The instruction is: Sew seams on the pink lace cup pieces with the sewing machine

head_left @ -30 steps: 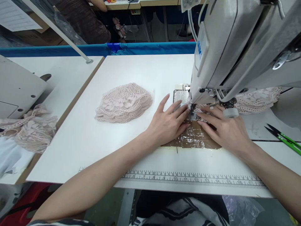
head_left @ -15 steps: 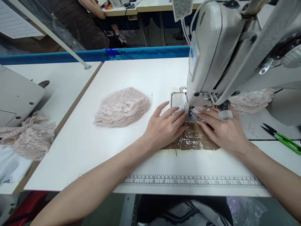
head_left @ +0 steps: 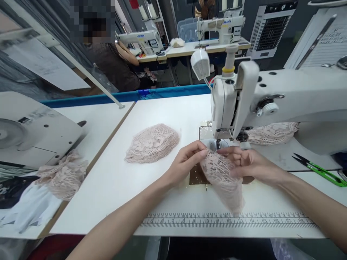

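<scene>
A pale pink lace piece [head_left: 223,177] hangs between my two hands, in front of the sewing machine [head_left: 225,104]. My left hand [head_left: 188,157] pinches its upper left edge between thumb and fingers. On the other side my right hand [head_left: 248,164] grips the lace near its upper right edge, fingers curled. The lower end of the piece drapes down towards the ruler printed on the table front. Behind the hands, the needle area [head_left: 218,143] stands above the metal plate. A brown patch [head_left: 199,176] under clear tape shows partly beneath the lace.
A stack of pink lace pieces [head_left: 153,142] lies left of the machine, and more lace [head_left: 273,133] sits behind the needle head. Green thread snips [head_left: 320,169] rest at the right. Another person [head_left: 111,65] sits beyond the blue edge [head_left: 176,92]. Bunched lace [head_left: 63,173] lies far left.
My hands were flat at the needle; now they have drawn back towards me and hold up the lace piece. The head view has tilted up, showing more of the room.
</scene>
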Motion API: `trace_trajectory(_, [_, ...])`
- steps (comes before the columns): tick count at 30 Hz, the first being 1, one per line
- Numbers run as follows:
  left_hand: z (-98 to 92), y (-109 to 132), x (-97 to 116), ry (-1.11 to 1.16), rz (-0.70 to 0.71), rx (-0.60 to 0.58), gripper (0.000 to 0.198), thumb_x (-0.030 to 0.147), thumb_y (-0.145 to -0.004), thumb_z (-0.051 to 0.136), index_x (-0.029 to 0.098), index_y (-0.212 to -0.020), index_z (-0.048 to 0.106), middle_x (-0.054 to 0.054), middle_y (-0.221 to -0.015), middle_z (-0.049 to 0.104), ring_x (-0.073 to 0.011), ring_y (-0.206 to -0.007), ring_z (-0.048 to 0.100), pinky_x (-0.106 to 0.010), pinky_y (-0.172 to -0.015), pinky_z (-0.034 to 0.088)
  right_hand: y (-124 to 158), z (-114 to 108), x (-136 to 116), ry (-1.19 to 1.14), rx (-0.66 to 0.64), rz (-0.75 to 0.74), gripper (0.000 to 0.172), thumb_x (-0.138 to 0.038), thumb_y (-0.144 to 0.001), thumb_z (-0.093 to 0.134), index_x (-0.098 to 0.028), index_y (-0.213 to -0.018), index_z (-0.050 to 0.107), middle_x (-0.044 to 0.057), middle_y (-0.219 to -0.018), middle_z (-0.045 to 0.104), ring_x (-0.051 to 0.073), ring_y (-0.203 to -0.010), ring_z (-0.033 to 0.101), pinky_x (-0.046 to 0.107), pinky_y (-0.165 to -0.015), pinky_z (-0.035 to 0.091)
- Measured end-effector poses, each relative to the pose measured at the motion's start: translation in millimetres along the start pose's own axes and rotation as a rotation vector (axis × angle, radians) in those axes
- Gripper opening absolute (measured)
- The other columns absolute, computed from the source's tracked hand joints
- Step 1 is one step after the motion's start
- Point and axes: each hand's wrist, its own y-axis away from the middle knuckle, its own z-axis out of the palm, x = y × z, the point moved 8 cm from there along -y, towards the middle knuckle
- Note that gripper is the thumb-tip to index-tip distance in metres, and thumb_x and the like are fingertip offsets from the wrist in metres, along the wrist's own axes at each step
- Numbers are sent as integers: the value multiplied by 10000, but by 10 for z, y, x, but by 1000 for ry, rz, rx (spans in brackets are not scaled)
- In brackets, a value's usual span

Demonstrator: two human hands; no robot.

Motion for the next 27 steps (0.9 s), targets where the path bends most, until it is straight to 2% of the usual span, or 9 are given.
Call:
trace_trajectory(2, [-10,-5,63,10,16,5,234,371,-924,513,183,-786,540,7,-683,537,-92,-596,512,-200,-516,448,-5,89,46,-173,-51,86,561,-295,-750,743,-194,-1267,548,59,-1015,684,158,-873,653,283,-708,545])
trace_trajectory(4, [-1,-14,115,6,10,-16,239,378,-922,530,178,-794,559,11,-682,538,-81,-583,500,-186,-508,424,6,164,67,-301,-78,148,458,-303,-707,781,-186,-1123,628,38,-999,671,130,-860,634,255,-728,517])
trace_trajectory(6, [7,-25,167,-13,5,-47,243,382,-915,549,175,-791,577,15,-666,535,-72,-559,480,-181,-498,396,18,199,70,-350,-74,170,307,-346,-705,780,-174,-936,674,5,-851,658,90,-694,594,218,-604,467])
trace_trajectory(9, [-28,-42,230,-94,-8,-65,249,392,-903,569,172,-792,606,16,-652,533,-69,-541,448,-185,-487,351,26,150,79,-352,20,170,297,-411,-643,806,-169,-741,666,-34,-618,588,65,-489,478,215,-447,343])
trace_trajectory(14, [-160,-36,330,-272,-62,-32,259,413,-886,595,173,-800,645,7,-671,557,-81,-572,441,-202,-507,314,26,30,38,-242,157,90,326,-472,-635,789,-177,-733,692,-76,-411,490,58,-366,385,232,-425,324])
trace_trajectory(16, [-175,-14,408,-343,-74,-27,255,405,-891,590,173,-806,654,-6,-706,591,-91,-610,469,-211,-537,335,22,59,12,-252,123,61,338,-495,-667,761,-175,-742,684,-56,-418,537,81,-372,458,243,-455,386])
trace_trajectory(18, [-142,14,504,-404,-69,-30,241,389,-895,587,174,-818,662,-14,-735,614,-96,-629,485,-216,-558,349,23,92,-8,-288,93,46,359,-515,-679,744,-169,-743,673,1,-532,645,126,-467,586,264,-515,465])
trace_trajectory(21, [-44,61,595,-449,-75,-22,221,375,-895,591,180,-818,663,-3,-713,607,-84,-596,464,-209,-536,333,33,114,-20,-328,81,49,367,-515,-678,747,-165,-748,663,47,-662,710,161,-594,667,289,-612,532])
trace_trajectory(27, [8,146,379,-258,-311,107,284,465,-889,579,190,-821,603,56,-545,440,-56,-462,335,-184,-436,214,67,95,-40,-308,68,10,364,-522,-742,694,-168,-681,632,49,-673,705,153,-615,666,284,-631,532])
